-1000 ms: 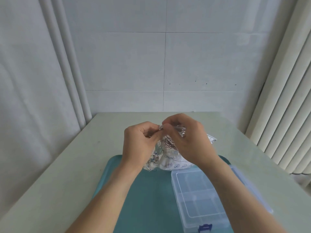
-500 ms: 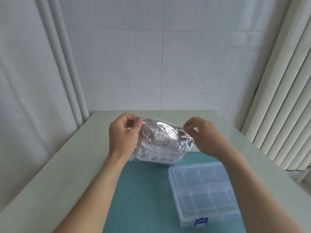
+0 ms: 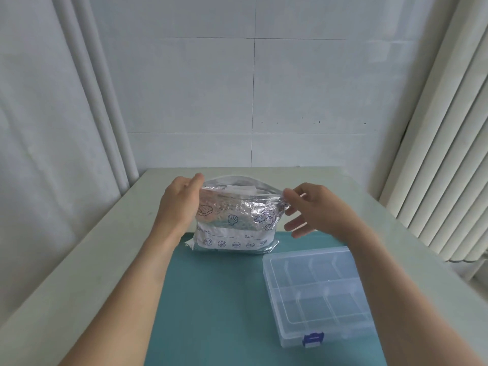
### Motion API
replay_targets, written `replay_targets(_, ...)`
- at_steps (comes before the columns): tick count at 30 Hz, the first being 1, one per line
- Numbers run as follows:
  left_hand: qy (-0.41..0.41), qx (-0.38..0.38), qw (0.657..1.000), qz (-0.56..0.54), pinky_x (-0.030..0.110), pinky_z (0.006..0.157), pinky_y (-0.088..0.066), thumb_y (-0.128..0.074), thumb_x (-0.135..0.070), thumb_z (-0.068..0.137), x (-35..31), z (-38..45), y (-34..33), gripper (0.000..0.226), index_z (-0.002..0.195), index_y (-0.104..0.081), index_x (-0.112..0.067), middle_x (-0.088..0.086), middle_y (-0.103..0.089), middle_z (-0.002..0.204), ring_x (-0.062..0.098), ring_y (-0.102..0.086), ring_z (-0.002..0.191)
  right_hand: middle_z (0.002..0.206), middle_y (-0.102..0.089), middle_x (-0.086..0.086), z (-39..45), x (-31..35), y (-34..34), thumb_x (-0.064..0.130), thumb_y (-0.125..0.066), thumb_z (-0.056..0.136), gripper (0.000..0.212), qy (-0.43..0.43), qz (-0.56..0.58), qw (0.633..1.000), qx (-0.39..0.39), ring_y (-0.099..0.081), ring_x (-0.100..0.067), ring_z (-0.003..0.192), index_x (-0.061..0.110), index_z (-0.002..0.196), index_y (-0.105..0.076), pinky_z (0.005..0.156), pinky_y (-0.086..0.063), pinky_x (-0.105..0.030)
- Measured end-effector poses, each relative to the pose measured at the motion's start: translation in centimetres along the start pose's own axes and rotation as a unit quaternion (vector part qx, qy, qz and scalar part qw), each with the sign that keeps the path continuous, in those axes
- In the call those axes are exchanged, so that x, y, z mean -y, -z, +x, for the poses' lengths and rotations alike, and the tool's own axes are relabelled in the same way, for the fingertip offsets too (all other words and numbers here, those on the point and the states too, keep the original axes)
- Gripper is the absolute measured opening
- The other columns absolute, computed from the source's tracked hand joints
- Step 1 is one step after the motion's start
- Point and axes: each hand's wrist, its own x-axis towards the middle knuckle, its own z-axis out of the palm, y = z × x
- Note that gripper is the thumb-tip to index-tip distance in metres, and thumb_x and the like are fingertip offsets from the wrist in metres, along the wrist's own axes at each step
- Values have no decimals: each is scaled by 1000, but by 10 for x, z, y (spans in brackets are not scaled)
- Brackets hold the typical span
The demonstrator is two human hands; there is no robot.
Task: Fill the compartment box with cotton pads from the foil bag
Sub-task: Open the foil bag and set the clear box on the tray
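While both hands (image 3: 179, 204) (image 3: 314, 210) pinch its top corners, the foil bag (image 3: 235, 220) stands open showing white pads (image 3: 241, 188); the box (image 3: 319, 294) lies closed.

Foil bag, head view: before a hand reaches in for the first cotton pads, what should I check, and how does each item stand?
1. Foil bag mouth open: ok, top edges spread apart, something white visible inside.
2. Both top corners held: ok, left hand grips one, right hand pinches the other.
3. Bag steady: cannot tell whether its bottom rests on the teal mat.
4. Compartment box open to receive pads: not ok, the blue latch looks fastened.
5. Compartments empty: ok, nothing seen through the clear lid.
6. A hand free to reach in: not ok.
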Motion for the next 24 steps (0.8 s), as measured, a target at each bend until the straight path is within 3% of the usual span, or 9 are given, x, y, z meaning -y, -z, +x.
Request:
replay_targets(3, -1, 36, 997, 70, 45, 96, -51, -53, -44, 91, -4, -6, 0, 36, 114, -57, -17, 0, -65, 103, 22, -63, 100, 98, -68, -19, -2, 6, -12, 40, -64, 95, 41, -13, 66, 998, 12, -75, -33, 73, 1, 107, -59, 67, -62, -50)
replay_targets(5, -13, 43, 994, 98, 36, 88, -50, -52, -36, 94, -6, -7, 1, 30, 120, -54, -20, -5, -61, 104, 17, -61, 99, 96, -70, -18, -2, 8, -20, 27, -71, 92, 32, 4, 77, 997, 5, -75, -33, 74, 3, 110, -59, 68, -63, -50)
replay_targets(7, -43, 43, 992, 113, 29, 73, -46, -52, -28, 96, -10, -11, 2, 22, 117, -51, -25, -7, -60, 97, 12, -60, 88, 95, -68, -19, -3, 8, -25, 12, -72, 90, 25, 24, 87, 996, -3, -75, -34, 76, 5, 110, -59, 68, -63, -49)
replay_targets(10, -94, 4, 991, 93, 23, 66, -43, -55, -19, 93, -14, -13, 5, 18, 109, -57, -26, -10, -61, 87, 7, -60, 78, 106, -63, -19, -5, 10, -29, 5, -71, 87, 23, 57, 87, 995, -15, -75, -32, 75, 9, 108, -62, 70, -63, -45)
replay_targets(13, -105, -7, 993, 54, 25, 68, -49, -61, -13, 87, -12, -10, 11, 17, 96, -68, -25, -10, -70, 85, 10, -66, 77, 109, -62, -15, -6, 10, -30, 2, -69, 86, 25, 95, 78, 992, -39, -75, -26, 75, 12, 108, -62, 72, -63, -45)
replay_targets(16, -118, 6, 992, 44, 28, 75, -53, -66, -13, 86, -8, -6, 19, 15, 96, -72, -22, -9, -75, 89, 7, -70, 82, 107, -62, -7, -6, 10, -31, 3, -70, 84, 29, 129, 61, 989, -45, -75, -21, 78, 15, 109, -63, 73, -63, -45)
replay_targets(20, -147, 16, 974, 174, 29, 75, -49, -69, -21, 88, 0, -2, 23, 16, 103, -65, -24, -4, -72, 95, 17, -67, 86, 105, -65, -2, -4, 2, -45, 4, -72, 83, 35, 129, 5, 992, -2, -74, -17, 79, 17, 114, -62, 74, -61, -51)
replay_targets(24, -131, 89, 927, 340, 29, 79, -42, -59, -21, 94, -5, -8, 24, 47, 139, -50, -27, 2, -65, 110, 22, -58, 89, 109, -65, 3, -1, -8, -60, 8, -74, 82, 40, 137, -66, 987, 43, -70, -19, 91, 22, 117, -60, 85, -58, -45)
